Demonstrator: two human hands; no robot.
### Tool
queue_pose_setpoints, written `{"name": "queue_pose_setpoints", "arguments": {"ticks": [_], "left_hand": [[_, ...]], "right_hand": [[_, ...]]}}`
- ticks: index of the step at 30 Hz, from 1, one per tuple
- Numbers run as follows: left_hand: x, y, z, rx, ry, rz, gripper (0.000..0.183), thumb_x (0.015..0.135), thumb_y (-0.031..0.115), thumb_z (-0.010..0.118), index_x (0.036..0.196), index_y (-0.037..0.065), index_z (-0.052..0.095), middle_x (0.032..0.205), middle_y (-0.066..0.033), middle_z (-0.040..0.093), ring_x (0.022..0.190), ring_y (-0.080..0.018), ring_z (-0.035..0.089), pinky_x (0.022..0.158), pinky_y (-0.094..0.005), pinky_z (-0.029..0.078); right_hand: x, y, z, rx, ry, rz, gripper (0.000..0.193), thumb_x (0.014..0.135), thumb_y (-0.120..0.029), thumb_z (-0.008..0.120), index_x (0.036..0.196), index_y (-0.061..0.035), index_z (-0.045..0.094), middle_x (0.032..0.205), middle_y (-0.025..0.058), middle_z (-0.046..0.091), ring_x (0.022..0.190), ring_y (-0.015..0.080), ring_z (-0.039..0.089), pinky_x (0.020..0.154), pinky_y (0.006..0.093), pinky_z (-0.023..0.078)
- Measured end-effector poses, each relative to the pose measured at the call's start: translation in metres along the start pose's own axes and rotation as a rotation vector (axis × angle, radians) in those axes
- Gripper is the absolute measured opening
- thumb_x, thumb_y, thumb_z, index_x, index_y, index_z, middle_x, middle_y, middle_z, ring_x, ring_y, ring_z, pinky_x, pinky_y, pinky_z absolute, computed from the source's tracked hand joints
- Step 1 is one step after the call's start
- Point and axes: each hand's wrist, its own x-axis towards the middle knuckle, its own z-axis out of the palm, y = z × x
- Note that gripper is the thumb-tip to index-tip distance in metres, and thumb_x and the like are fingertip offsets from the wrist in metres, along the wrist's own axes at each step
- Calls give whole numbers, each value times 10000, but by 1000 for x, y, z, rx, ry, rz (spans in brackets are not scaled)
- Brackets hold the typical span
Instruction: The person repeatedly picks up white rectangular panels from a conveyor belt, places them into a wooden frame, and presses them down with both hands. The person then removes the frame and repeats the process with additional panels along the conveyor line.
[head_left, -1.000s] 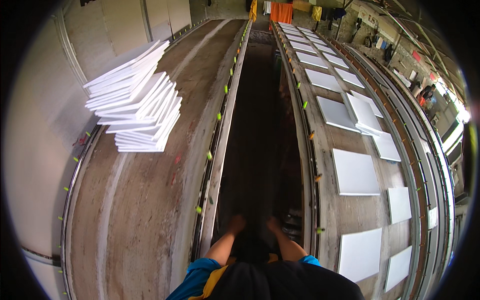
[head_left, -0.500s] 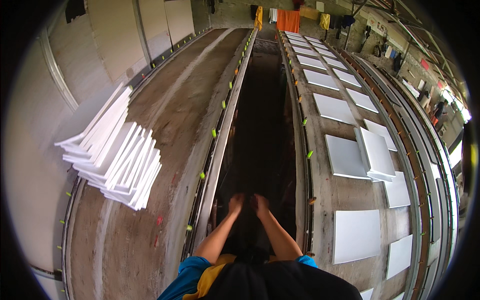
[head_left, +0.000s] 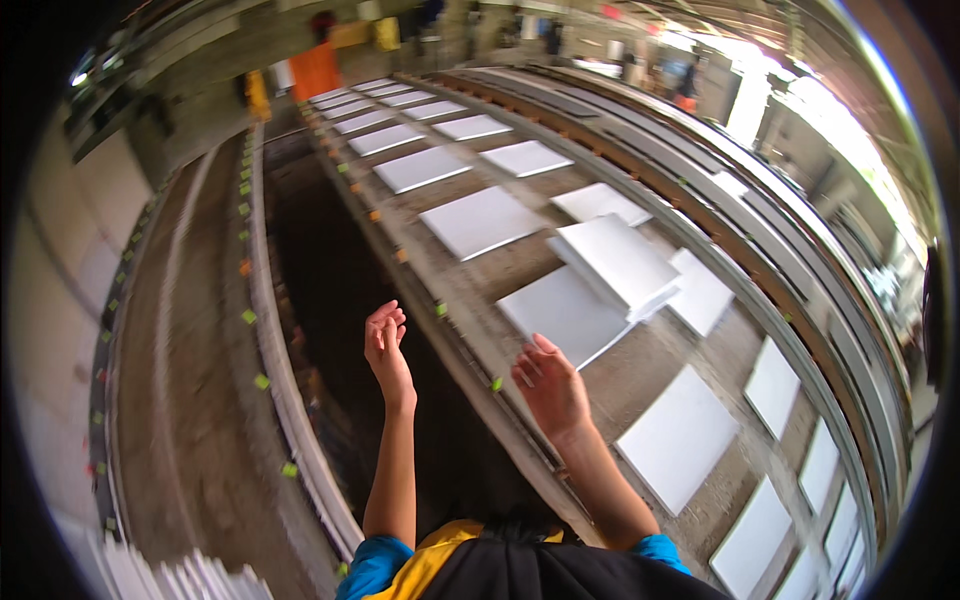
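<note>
My right hand (head_left: pixel 556 392) reaches over the edge of the right-hand table (head_left: pixel 640 375), fingers spread and nothing in them. Just beyond its fingertips lies a flat white panel (head_left: pixel 560 310). A small stack of white panels (head_left: pixel 618 262) rests partly over that panel, set askew. Above the dark gap between the tables, my left hand (head_left: pixel 388 350) is raised with its fingers loosely bent and apart, also holding nothing. Neither hand appears to touch a panel.
More white panels (head_left: pixel 480 222) lie in rows along the right-hand table. Small green and orange pegs (head_left: pixel 497 384) line its edge. The left-hand table (head_left: pixel 215 400) carries a fanned pile of white pieces (head_left: pixel 180 578) at the lower left. A dark gap (head_left: pixel 330 260) separates the tables.
My view has turned to the right. Both hands have risen from low over the gap and spread apart, the right one moving over the right-hand table's edge.
</note>
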Motion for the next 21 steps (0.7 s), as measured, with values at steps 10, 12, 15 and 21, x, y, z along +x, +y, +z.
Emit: {"name": "queue_pose_setpoints", "arguments": {"ticks": [10,12,15,21], "left_hand": [[33,-82,148,46,-648,-193,229,911,202,433,1074,91,549,1103,-5,548,1016,-105,491,895,-281,376],[45,-101,172,86,-730,-139,223,908,180,433,1072,81,549,1113,-12,545,1027,-114,488,903,-287,373],[56,-134,208,195,-788,-87,200,883,128,462,1051,65,551,1100,-40,540,1034,-149,463,888,-301,376],[88,-247,253,574,-700,227,293,823,109,522,1110,55,496,1124,-123,477,1090,-279,381,953,-377,307]], "right_hand": [[2,-137,-170,108,561,-400,387,745,39,518,1128,-14,494,890,99,540,782,195,526,767,313,483],[7,-140,-186,128,626,-407,367,748,44,512,1112,-9,503,892,105,539,774,197,529,767,311,487],[20,-147,-206,142,661,-406,388,762,38,511,1146,2,467,896,112,532,791,203,540,789,321,489],[100,-151,-189,144,631,-403,400,776,5,528,1162,4,427,904,104,521,855,199,521,847,316,454]]}}
